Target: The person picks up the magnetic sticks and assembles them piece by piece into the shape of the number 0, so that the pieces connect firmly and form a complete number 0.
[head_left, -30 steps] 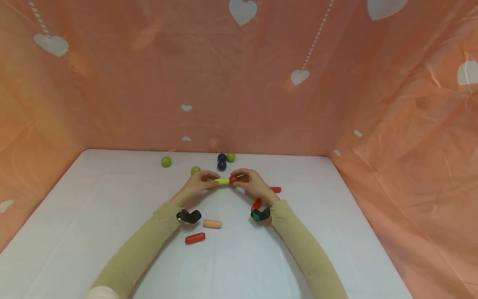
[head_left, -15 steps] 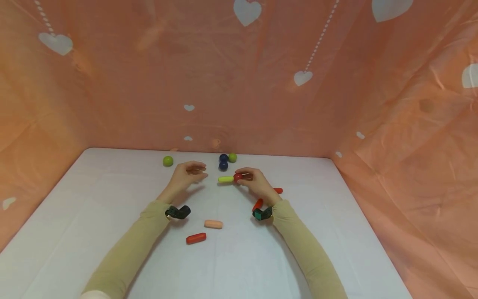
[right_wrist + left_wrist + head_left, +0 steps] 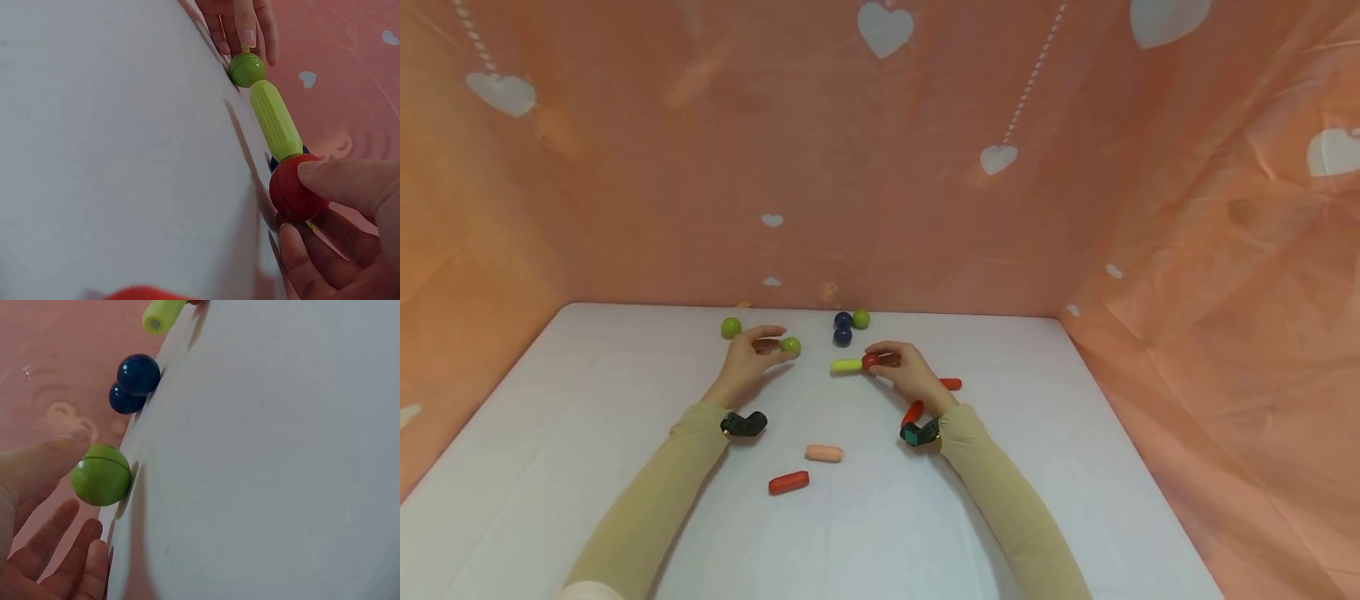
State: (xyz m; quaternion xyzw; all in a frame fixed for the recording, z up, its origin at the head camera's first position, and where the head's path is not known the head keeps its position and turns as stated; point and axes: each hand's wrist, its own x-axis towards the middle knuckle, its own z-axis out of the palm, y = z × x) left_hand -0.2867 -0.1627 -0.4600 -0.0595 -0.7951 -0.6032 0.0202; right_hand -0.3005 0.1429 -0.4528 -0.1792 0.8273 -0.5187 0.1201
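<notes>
My right hand (image 3: 912,372) pinches a red ball (image 3: 870,362) between thumb and fingers. A ribbed yellow stick (image 3: 275,122) is joined to that ball and points left; in the head view its far end (image 3: 838,367) is free. My left hand (image 3: 745,358) reaches toward a grooved green ball (image 3: 100,475) on the white table. Its thumb is right at the top of the ball in the left wrist view, while the other fingers are spread below it, not curled around it.
Two dark blue balls (image 3: 842,336) and a green ball (image 3: 861,319) cluster at the back. Another green ball (image 3: 731,327) sits behind the left hand. Red sticks (image 3: 913,412) lie by the right wrist. Nearer are a peach stick (image 3: 824,453) and a red stick (image 3: 788,482).
The left hand has let go of the yellow stick and moved left to the green ball. The right hand still holds the red ball with the stick on it.
</notes>
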